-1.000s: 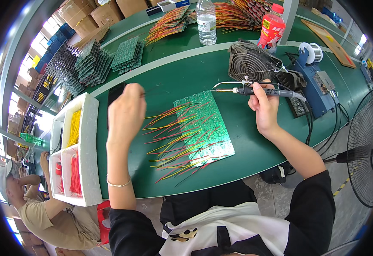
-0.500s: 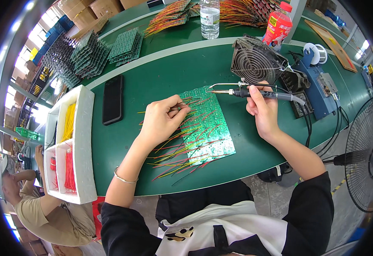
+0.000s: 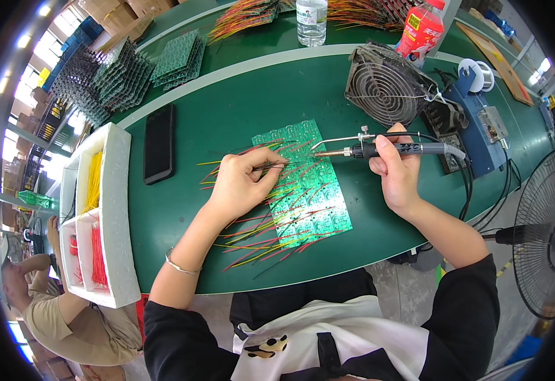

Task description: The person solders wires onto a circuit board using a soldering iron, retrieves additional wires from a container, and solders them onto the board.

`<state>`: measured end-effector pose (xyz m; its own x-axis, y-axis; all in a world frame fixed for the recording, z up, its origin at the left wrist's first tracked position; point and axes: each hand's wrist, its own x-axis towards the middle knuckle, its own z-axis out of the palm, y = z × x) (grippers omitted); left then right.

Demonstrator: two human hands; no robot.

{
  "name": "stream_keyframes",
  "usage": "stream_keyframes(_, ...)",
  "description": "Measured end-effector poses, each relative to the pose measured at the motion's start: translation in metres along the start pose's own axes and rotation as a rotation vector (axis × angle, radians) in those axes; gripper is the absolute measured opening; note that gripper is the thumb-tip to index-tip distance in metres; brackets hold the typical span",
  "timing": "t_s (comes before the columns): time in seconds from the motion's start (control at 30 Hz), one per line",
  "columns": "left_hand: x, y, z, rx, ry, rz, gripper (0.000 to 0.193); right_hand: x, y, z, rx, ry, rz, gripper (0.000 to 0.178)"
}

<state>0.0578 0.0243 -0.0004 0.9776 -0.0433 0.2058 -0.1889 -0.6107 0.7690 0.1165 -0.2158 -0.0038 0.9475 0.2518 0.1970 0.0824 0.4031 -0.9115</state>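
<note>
A green circuit board panel (image 3: 319, 203) lies on the green bench, with red, yellow and black wires (image 3: 252, 238) fanning out over its left side. My left hand (image 3: 244, 181) pinches thin dark wires over the panel's left edge. In my right hand (image 3: 395, 171) is a soldering iron (image 3: 369, 150), gripped round its dark handle and pointing left. Its tip is over the upper right part of the panel, close to the end of a thin curved metal tube (image 3: 338, 141) fixed along the iron. Whether the tip touches the board I cannot tell.
At left stand a white foam box (image 3: 117, 222) of wires and a black phone (image 3: 159, 145). A dusty fan (image 3: 385, 86), a blue soldering station (image 3: 477, 124) and a solder spool (image 3: 477, 76) are at right. Stacked boards (image 3: 179, 58) and bottles (image 3: 311, 24) line the back. A person (image 3: 77, 314) sits at left.
The iron's tip has moved down over the board, away from its upper edge. My left hand has shifted slightly and now holds dark wires extended toward the tip. The view has shifted a little.
</note>
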Motion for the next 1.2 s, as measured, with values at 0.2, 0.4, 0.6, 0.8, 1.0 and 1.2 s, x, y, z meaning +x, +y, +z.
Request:
stream_keyframes(0.2,-0.0006,-0.0019,0.0018,-0.025,0.042,0.013,0.006,-0.0002,0.0023,-0.0043,-0.022,0.01,-0.005,0.02)
stream_keyframes(0.4,-0.0012,-0.0026,0.0039,0.015,0.072,0.031,0.003,-0.0045,0.003,-0.0023,-0.075,-0.031,-0.059,0.021)
stream_keyframes(0.6,-0.0017,-0.0047,0.0044,0.08,0.083,0.116,0.005,-0.0039,0.0037,-0.0018,-0.089,-0.044,-0.077,0.021)
stream_keyframes(0.8,-0.0017,-0.0018,0.0026,0.113,0.064,0.109,0.004,-0.0047,0.0017,0.0009,-0.1,-0.037,-0.057,0.021)
stream_keyframes(1.0,-0.0024,-0.0027,0.0021,0.115,0.06,0.099,0.003,-0.0045,0.0028,-0.0007,-0.113,-0.058,-0.057,0.021)
stream_keyframes(1.2,-0.0008,-0.0023,0.0025,0.108,0.056,0.116,0.004,-0.0038,0.0061,-0.0035,-0.133,-0.053,-0.062,0.02)
